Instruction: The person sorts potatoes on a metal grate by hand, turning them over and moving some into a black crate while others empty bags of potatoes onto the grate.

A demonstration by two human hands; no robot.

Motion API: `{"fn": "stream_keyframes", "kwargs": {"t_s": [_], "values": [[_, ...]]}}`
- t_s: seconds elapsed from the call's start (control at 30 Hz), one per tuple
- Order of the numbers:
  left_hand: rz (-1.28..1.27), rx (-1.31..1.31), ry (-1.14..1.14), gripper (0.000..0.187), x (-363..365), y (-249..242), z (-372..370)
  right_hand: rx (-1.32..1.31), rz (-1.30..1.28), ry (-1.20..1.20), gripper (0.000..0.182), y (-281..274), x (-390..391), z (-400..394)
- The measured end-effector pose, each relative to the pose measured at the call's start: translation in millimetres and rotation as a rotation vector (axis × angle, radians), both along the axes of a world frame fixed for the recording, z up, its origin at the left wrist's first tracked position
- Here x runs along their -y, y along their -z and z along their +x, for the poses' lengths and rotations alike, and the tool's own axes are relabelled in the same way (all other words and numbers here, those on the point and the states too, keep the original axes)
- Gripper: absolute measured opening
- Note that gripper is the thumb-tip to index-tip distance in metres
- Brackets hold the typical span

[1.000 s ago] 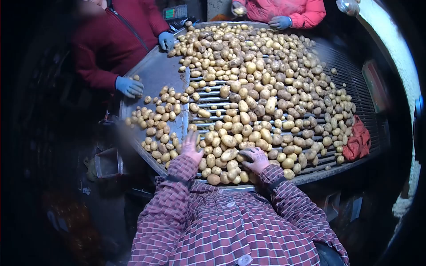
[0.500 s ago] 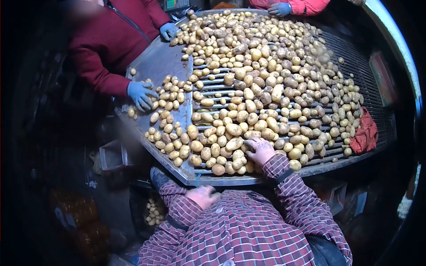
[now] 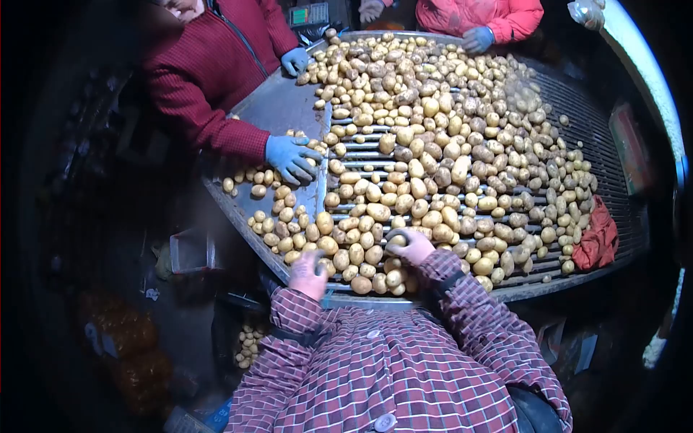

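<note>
Many potatoes point(image 3: 460, 170) lie spread over a slatted metal sorting table point(image 3: 361, 154). My left hand point(image 3: 309, 274) is at the near edge, beside the potatoes on the left corner. Its fingers and thumb are apart, and no potato shows in it. To the right, my right hand point(image 3: 413, 247) reaches over the front of the pile. Its thumb and fingers curve round a potato point(image 3: 397, 241) that still sits among the others. Both hands look covered by thin, pale, dirt-marked gloves.
Across the left side, a co-worker's blue-gloved hand point(image 3: 292, 159) rests over potatoes on the smooth metal plate point(image 3: 278, 108). Another person in a pink jacket point(image 3: 469, 18) stands at the far edge. A red cloth point(image 3: 598, 234) lies at right. Below left are a crate point(image 3: 192, 252) and more potatoes point(image 3: 249, 345).
My left hand has risen from beside my body to the table edge. My right hand has shifted slightly left and curled round a potato. The co-worker's gloved hand has moved right.
</note>
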State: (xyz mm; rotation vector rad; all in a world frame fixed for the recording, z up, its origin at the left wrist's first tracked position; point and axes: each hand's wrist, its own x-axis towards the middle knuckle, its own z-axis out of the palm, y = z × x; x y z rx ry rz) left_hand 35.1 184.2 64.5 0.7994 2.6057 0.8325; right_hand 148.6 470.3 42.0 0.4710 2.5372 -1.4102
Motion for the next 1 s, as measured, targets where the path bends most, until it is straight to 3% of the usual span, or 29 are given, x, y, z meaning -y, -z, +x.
{"fn": "stream_keyframes", "kwargs": {"t_s": [0.03, 0.1, 0.13, 0.17, 0.23, 0.27, 0.3, 0.37, 0.43, 0.47, 0.5, 0.57, 0.63, 0.77, 0.8, 0.9, 1.0], "values": [[-0.161, -0.104, -0.042, 0.047, 0.2, -3.3, -10.7, -0.021, -0.274, 0.115, 0.042, -3.7, -12.1, 5.5], [-0.396, -0.108, 0.019, 0.057, 0.5, 15.9, -26.4, -0.133, -1.113, 0.511, 0.039, -3.0, -25.3, 22.6], [-0.554, -0.058, 0.147, 0.059, -7.6, 13.3, -33.2, -0.183, -1.330, 0.660, 0.036, -3.5, -30.0, 30.6], [-0.651, -0.089, 0.139, 0.056, -18.5, 10.7, -34.2, -0.266, -1.362, 0.622, 0.034, 4.5, -39.3, 33.5], [-0.727, -0.066, 0.163, 0.065, -29.2, 12.8, -42.6, -0.160, -0.897, 0.472, 0.031, 17.8, -73.9, 31.7], [-0.685, -0.072, 0.169, 0.062, -28.7, 15.5, -45.8, -0.224, -0.933, 0.547, 0.021, 5.4, -67.0, 15.1], [-0.590, -0.062, 0.160, 0.061, -23.5, 17.5, -48.0, -0.076, -0.733, 0.550, 0.017, -28.6, -62.0, -3.2], [-0.272, 0.006, 0.063, 0.067, -5.8, 31.4, -56.3, -0.230, -0.108, 0.361, 0.018, -46.3, -44.0, -38.2], [0.160, 0.216, -0.166, 0.072, 18.9, 61.5, -62.9, -0.230, 0.254, 0.143, 0.026, -57.6, -26.0, -65.7], [0.333, 0.555, -0.279, 0.073, 29.5, 60.8, -68.1, -0.298, 0.500, -0.102, 0.033, -42.2, -23.6, -74.6], [0.496, 0.726, -0.334, 0.065, 35.6, 62.8, -71.2, -0.180, 0.632, -0.278, 0.034, -25.2, -18.2, -84.2], [0.378, 0.468, -0.262, 0.064, 23.2, 55.1, -76.0, -0.002, 0.758, -0.300, 0.026, -0.5, 5.4, -100.8], [0.054, -0.005, -0.074, 0.061, -18.3, 31.5, -80.9, 0.140, 0.774, -0.289, 0.023, 1.1, 20.5, -112.6], [-0.663, 0.142, 0.140, 0.041, -107.3, -24.0, -87.2, 0.124, 0.624, -0.262, 0.029, -7.4, 7.8, -114.4], [-0.665, 0.111, 0.164, 0.037, -110.5, -20.5, -92.3, 0.019, 0.516, -0.184, 0.034, -11.8, -0.5, -104.0], [-0.551, -0.050, 0.239, 0.025, -103.0, -25.8, -89.6, 0.029, -0.108, 0.053, 0.056, -19.1, -31.7, -74.0], [-0.631, -0.139, 0.384, 0.025, -104.3, -44.3, -87.0, 0.109, -0.565, 0.263, 0.057, -32.4, -41.4, -34.0]]}}
